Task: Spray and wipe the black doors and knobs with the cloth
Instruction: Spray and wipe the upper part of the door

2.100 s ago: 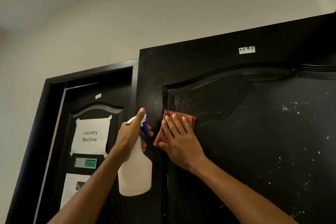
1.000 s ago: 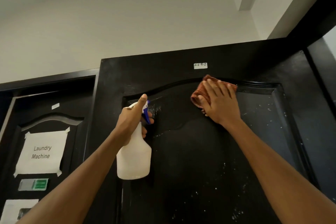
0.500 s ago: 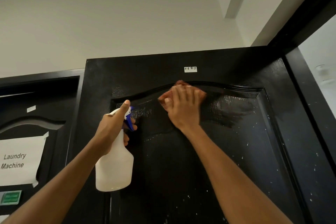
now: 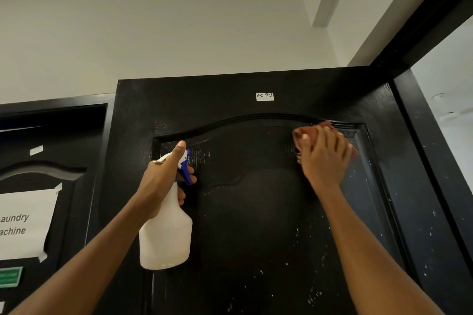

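A: Since half a second ago the right hand (image 4: 323,155) has slid with the cloth (image 4: 305,133) from the middle of the arch to the upper right corner of the raised panel. Left side barely shifted.

B: Grip on the cloth?

A: Fingers lie fairly straight over the reddish cloth, pressing it flat to the black door (image 4: 256,225); thumb tucked along its left edge. Cloth sits just under the curved moulding, near the panel's right corner. Slight blur there.

B: Left hand (image 4: 163,181)?

A: Curled round the neck of the white spray bottle (image 4: 166,235), thumb raised along the top of the sprayer head, a finger on the blue trigger (image 4: 185,174). Bottle hangs upright in front of the panel's left part; touching the door or not, cannot tell.

B: Door surface?

A: Wet sheen near the nozzle. Pale specks scattered over the lower and right part. Small white label (image 4: 265,96) above the arch.

B: Surroundings?

A: Second black door (image 4: 84,186) to the left, with a taped paper sign (image 4: 24,225) reading partly "Laundry".
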